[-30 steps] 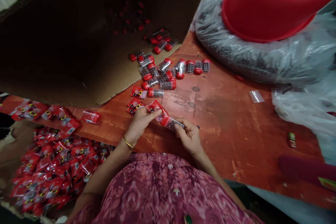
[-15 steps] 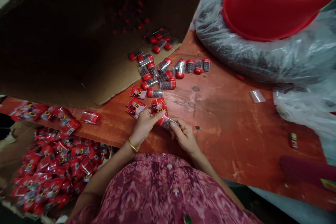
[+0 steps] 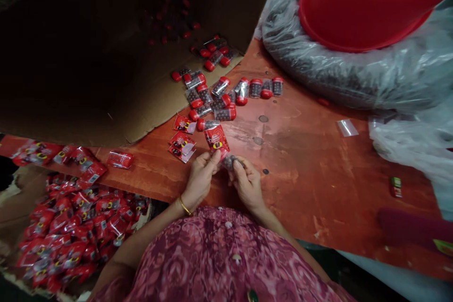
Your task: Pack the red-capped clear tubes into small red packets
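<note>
Between my hands is a small clear tube (image 3: 227, 162) of dark beads, with a printed red card (image 3: 216, 138) at its far end. My left hand (image 3: 200, 177) pinches the near edge of the card where it meets the tube. My right hand (image 3: 247, 183) has its thumb and fingers closed on the tube's near end, hiding part of it. Just left of the card lie folded red cards (image 3: 182, 145), with another red card (image 3: 184, 123) behind them. Several red-capped tubes (image 3: 225, 113) are scattered beyond my hands.
A big cardboard box (image 3: 148, 125) lies open at the left, more tubes inside. Below left, a carton holds many red packaged pieces (image 3: 74, 231). A red tub (image 3: 364, 4) rests on a plastic-wrapped bundle (image 3: 339, 75). A clear plastic piece (image 3: 348, 128) lies on the wooden table (image 3: 304, 174).
The red card has turned more upright and shows its printed face more fully. My left hand has shifted slightly right and toward me; both hands still grip the piece.
</note>
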A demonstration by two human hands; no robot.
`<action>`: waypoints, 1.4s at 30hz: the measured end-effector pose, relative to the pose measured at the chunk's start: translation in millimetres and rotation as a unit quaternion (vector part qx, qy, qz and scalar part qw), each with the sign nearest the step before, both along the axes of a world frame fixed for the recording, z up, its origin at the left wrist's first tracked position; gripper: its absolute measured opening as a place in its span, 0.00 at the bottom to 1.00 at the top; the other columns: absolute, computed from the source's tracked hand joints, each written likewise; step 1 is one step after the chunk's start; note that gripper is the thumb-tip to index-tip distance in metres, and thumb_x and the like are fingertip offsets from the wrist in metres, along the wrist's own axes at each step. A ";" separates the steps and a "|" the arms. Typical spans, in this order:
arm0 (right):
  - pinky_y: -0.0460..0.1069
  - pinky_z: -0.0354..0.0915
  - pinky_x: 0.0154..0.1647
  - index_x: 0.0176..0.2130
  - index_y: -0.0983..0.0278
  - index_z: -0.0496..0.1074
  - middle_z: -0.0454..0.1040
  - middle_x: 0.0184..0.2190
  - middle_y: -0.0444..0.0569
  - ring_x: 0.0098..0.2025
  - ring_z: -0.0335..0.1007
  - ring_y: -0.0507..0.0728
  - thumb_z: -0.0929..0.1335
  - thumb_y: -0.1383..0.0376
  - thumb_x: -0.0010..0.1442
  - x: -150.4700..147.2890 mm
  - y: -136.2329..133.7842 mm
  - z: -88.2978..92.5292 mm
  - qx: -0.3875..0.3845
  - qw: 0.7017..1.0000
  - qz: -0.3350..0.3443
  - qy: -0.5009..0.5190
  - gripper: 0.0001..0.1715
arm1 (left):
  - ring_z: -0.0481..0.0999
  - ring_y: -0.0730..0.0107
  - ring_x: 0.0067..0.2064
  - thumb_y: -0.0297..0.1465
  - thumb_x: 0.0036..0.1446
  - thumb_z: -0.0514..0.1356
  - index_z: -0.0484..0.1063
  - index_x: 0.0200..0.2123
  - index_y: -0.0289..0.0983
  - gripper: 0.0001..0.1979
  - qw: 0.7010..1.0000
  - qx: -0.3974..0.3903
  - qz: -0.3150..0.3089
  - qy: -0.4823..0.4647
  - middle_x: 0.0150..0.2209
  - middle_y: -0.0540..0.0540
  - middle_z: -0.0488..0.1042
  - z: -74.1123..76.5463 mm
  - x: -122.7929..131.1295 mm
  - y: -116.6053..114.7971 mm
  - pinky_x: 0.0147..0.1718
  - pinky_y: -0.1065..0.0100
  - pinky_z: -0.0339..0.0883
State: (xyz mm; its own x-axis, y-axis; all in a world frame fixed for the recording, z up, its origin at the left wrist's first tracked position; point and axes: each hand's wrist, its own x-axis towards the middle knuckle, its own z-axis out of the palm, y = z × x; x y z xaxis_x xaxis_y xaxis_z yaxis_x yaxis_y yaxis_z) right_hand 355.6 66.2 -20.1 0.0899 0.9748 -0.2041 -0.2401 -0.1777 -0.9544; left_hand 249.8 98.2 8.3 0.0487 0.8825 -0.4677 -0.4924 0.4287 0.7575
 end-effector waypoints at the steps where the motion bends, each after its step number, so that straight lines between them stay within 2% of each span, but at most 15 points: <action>1: 0.42 0.56 0.14 0.39 0.64 0.68 0.60 0.17 0.37 0.16 0.54 0.46 0.64 0.51 0.57 -0.4 0.5 0.4 0.002 1.000 0.001 -0.001 0.19 | 0.63 0.82 0.22 0.41 0.40 0.68 0.72 0.24 0.34 0.16 1.000 0.005 0.002 0.003 0.21 0.53 0.70 -0.9 -0.4 -0.7 0.24 0.77 0.58; 11: 0.41 0.55 0.12 0.37 0.64 0.66 0.63 0.17 0.36 0.13 0.53 0.44 0.65 0.51 0.57 -12.1 -0.3 1.4 -0.021 0.999 -0.044 0.022 0.18 | 0.65 0.78 0.24 0.44 0.47 0.63 0.72 0.28 0.35 0.17 0.993 0.051 -0.025 0.099 0.24 0.52 0.71 -12.8 1.8 -12.9 0.24 0.75 0.58; 15: 0.41 0.51 0.11 0.39 0.64 0.67 0.63 0.17 0.37 0.13 0.53 0.45 0.65 0.50 0.56 -10.0 1.4 3.3 -0.024 0.999 -0.022 -0.011 0.21 | 0.62 0.78 0.21 0.51 0.46 0.60 0.68 0.22 0.35 0.22 0.997 0.032 0.016 0.072 0.19 0.53 0.66 -8.1 -2.2 -2.5 0.22 0.75 0.57; 18: 0.42 0.52 0.13 0.39 0.64 0.67 0.62 0.17 0.37 0.14 0.53 0.46 0.63 0.50 0.58 -9.1 0.0 -0.2 0.010 0.999 -0.003 -0.049 0.20 | 0.63 0.78 0.20 0.52 0.42 0.61 0.67 0.22 0.35 0.24 0.999 0.013 0.008 0.035 0.18 0.53 0.65 -5.9 -6.8 10.6 0.23 0.74 0.59; 22: 0.44 0.58 0.20 0.39 0.64 0.68 0.64 0.20 0.40 0.19 0.58 0.48 0.61 0.54 0.61 1.4 -1.7 -8.8 0.055 0.986 0.025 -0.155 0.16 | 0.67 0.75 0.22 0.48 0.40 0.65 0.70 0.23 0.35 0.21 0.995 0.017 -0.004 0.096 0.19 0.51 0.69 -8.0 -15.7 24.2 0.26 0.72 0.62; 25: 0.49 0.63 0.29 0.39 0.64 0.70 0.70 0.26 0.46 0.27 0.65 0.53 0.59 0.56 0.62 24.7 2.8 -15.2 0.058 0.943 -0.008 -0.327 0.17 | 0.71 0.71 0.26 0.46 0.44 0.62 0.73 0.24 0.33 0.19 0.980 0.050 -0.026 0.189 0.22 0.48 0.73 -11.6 -25.8 32.5 0.29 0.70 0.64; 29: 0.56 0.63 0.37 0.39 0.67 0.72 0.73 0.32 0.56 0.36 0.66 0.61 0.59 0.55 0.60 60.4 18.0 -18.0 0.062 0.818 -0.062 -0.569 0.21 | 0.72 0.69 0.26 0.41 0.46 0.61 0.74 0.24 0.33 0.15 0.944 0.096 -0.121 0.292 0.24 0.46 0.76 -10.1 -33.3 40.3 0.28 0.70 0.63; 31: 0.60 0.61 0.42 0.42 0.68 0.71 0.72 0.38 0.61 0.41 0.65 0.65 0.58 0.56 0.60 69.0 26.4 -12.7 0.080 0.770 -0.100 -0.625 0.22 | 0.72 0.69 0.26 0.39 0.48 0.59 0.74 0.24 0.33 0.14 0.924 0.118 -0.196 0.305 0.24 0.46 0.76 -5.2 -31.4 40.2 0.27 0.71 0.62; 33: 0.61 0.60 0.46 0.47 0.69 0.69 0.69 0.46 0.64 0.48 0.63 0.66 0.59 0.57 0.60 68.4 32.7 -2.0 0.124 0.755 -0.117 -0.633 0.23 | 0.71 0.69 0.25 0.39 0.50 0.57 0.73 0.24 0.34 0.14 0.890 0.149 -0.276 0.330 0.23 0.47 0.75 1.1 -27.3 37.6 0.25 0.72 0.60; 34: 0.61 0.59 0.48 0.49 0.69 0.67 0.68 0.48 0.64 0.50 0.62 0.66 0.60 0.57 0.60 65.2 34.7 4.8 0.157 0.765 -0.100 -0.616 0.23 | 0.70 0.70 0.24 0.38 0.51 0.56 0.74 0.24 0.35 0.14 0.865 0.171 -0.315 0.351 0.22 0.48 0.75 4.2 -25.3 35.9 0.24 0.72 0.58; 36: 0.59 0.60 0.48 0.49 0.66 0.68 0.70 0.47 0.60 0.49 0.63 0.63 0.62 0.58 0.59 55.2 36.2 18.1 0.225 0.810 -0.003 -0.541 0.21 | 0.69 0.70 0.23 0.35 0.50 0.56 0.74 0.23 0.36 0.11 0.805 0.221 -0.380 0.399 0.21 0.49 0.74 9.5 -22.8 32.8 0.23 0.72 0.56; 38: 0.56 0.63 0.45 0.43 0.63 0.72 0.74 0.38 0.54 0.42 0.67 0.60 0.65 0.59 0.57 44.0 35.0 26.8 0.244 0.862 0.097 -0.433 0.15 | 0.68 0.69 0.23 0.31 0.49 0.56 0.74 0.22 0.36 0.09 0.756 0.253 -0.410 0.442 0.20 0.49 0.73 13.2 -23.1 31.4 0.24 0.71 0.56; 39: 0.55 0.63 0.43 0.38 0.62 0.74 0.74 0.33 0.52 0.38 0.67 0.59 0.67 0.60 0.56 39.0 33.8 28.3 0.225 0.892 0.113 -0.375 0.12 | 0.68 0.69 0.22 0.31 0.48 0.56 0.74 0.22 0.36 0.09 0.748 0.255 -0.410 0.455 0.19 0.49 0.72 14.4 -24.1 31.5 0.24 0.70 0.56; 40: 0.54 0.64 0.41 0.34 0.62 0.75 0.74 0.29 0.49 0.34 0.67 0.57 0.68 0.60 0.55 34.7 32.2 27.9 0.196 0.920 0.105 -0.323 0.09 | 0.68 0.69 0.22 0.31 0.48 0.56 0.74 0.22 0.36 0.09 0.757 0.246 -0.401 0.454 0.19 0.49 0.72 15.2 -25.2 31.7 0.24 0.70 0.57; 42: 0.51 0.65 0.36 0.31 0.63 0.74 0.73 0.26 0.47 0.30 0.67 0.55 0.67 0.59 0.56 27.9 29.0 22.3 0.136 0.960 0.045 -0.242 0.10 | 0.70 0.69 0.24 0.34 0.47 0.58 0.75 0.26 0.36 0.08 0.818 0.206 -0.357 0.400 0.22 0.48 0.74 15.3 -26.5 31.7 0.26 0.70 0.60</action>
State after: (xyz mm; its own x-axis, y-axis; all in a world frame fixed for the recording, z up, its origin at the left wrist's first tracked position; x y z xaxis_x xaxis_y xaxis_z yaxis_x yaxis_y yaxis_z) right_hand 383.5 95.2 2.2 0.0231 0.9943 0.1044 0.2477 0.0955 -0.9641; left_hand 223.4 129.9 23.6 0.4439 0.8540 -0.2712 0.4970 0.0171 0.8676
